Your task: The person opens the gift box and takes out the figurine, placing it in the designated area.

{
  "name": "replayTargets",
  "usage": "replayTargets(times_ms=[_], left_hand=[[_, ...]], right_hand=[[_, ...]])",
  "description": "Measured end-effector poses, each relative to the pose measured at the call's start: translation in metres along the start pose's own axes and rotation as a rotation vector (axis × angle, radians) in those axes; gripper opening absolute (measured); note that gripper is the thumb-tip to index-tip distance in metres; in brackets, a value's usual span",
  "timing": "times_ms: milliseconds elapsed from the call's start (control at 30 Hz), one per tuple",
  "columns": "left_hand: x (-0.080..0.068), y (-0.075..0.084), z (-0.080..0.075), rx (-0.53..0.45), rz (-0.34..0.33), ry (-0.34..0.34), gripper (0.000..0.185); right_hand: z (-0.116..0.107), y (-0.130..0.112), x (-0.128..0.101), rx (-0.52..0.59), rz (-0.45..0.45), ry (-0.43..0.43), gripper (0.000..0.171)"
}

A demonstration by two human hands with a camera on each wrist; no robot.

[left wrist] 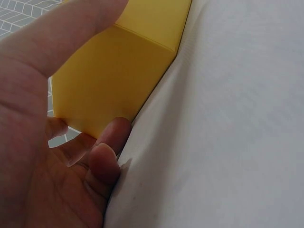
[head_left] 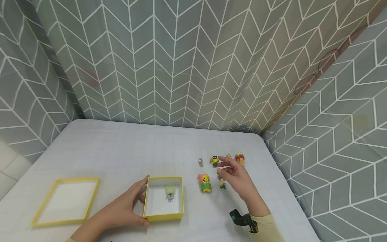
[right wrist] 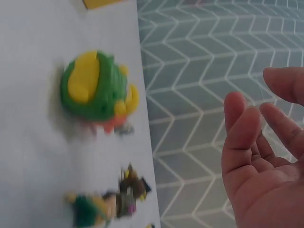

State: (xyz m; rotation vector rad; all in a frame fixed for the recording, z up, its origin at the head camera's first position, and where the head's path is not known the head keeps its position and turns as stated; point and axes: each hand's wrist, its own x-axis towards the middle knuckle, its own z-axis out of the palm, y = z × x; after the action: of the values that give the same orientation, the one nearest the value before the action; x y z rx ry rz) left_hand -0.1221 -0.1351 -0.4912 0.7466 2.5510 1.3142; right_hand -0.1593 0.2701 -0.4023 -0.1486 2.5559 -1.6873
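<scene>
While my left hand curls round the yellow box, thumb along the near wall and fingers on the left wall, I see the box sitting at 6 o'clock on the white table, its long axis running from near edge to far edge, roughly 6 to 12. In the left wrist view the fingers press the yellow box low at its corner where it meets the cloth, so that grip is closed on the box wall.

Inside the box lies a pale green toy; I cannot tell which way it points.

My right hand hangs over the toys at 3 o'clock, loosely spread, fingers slightly bent and holding nothing; the right wrist view shows the right hand with bare palm and fingers apart. Just left of it stands a green and yellow figure, seen blurred as the green and yellow figure from the wrist. A tiny green figure lies beside the palm. Past the fingertips, toward 1 o'clock, stand a black-headed yellow figure, a small grey piece and a striped egg-shaped toy.

At 8 o'clock lies the yellow lid, well apart from the box.
</scene>
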Motion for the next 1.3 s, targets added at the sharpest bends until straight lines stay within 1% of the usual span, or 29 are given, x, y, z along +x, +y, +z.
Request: replayTargets(times_ms=[167,267,333,433,533,633,733,833,900,1133,1300], left_hand=[[0.000,0.001,0.001,-0.003,-0.027,-0.009,0.135],[-0.001,0.001,0.001,0.001,-0.026,-0.009,0.135],[0.000,0.001,0.002,0.006,-0.020,-0.008,0.135],[0.000,0.001,0.002,0.011,-0.034,-0.017,0.135],[0.001,0.002,0.002,0.018,-0.055,-0.027,0.135],[0.001,0.002,0.002,0.023,-0.058,-0.025,0.135],[0.000,0.002,0.002,0.011,-0.051,-0.025,0.134],[0.000,0.001,0.003,0.006,-0.043,-0.020,0.134],[-0.001,0.001,0.003,0.003,-0.035,-0.017,0.134],[-0.002,-0.001,0.005,0.006,-0.006,-0.015,0.133],[-0.001,-0.002,0.004,0.005,-0.011,-0.013,0.133]], right_hand=[[0.027,-0.012,0.004,-0.017,-0.029,-0.097,0.047],[0.042,-0.021,0.007,-0.028,-0.063,-0.164,0.046],[0.051,-0.026,0.008,-0.039,-0.095,-0.210,0.043],[0.065,-0.032,0.010,-0.064,-0.134,-0.281,0.037],[0.080,-0.037,0.012,-0.118,-0.166,-0.353,0.033],[0.093,-0.041,0.013,-0.173,-0.197,-0.417,0.033],[0.106,-0.045,0.014,-0.268,-0.263,-0.452,0.033],[0.116,-0.048,0.013,-0.392,-0.342,-0.477,0.033],[0.123,-0.050,0.013,-0.478,-0.377,-0.494,0.033],[0.143,-0.052,0.009,-0.812,-0.445,-0.557,0.036],[0.158,-0.051,0.007,-1.051,-0.509,-0.540,0.033]])
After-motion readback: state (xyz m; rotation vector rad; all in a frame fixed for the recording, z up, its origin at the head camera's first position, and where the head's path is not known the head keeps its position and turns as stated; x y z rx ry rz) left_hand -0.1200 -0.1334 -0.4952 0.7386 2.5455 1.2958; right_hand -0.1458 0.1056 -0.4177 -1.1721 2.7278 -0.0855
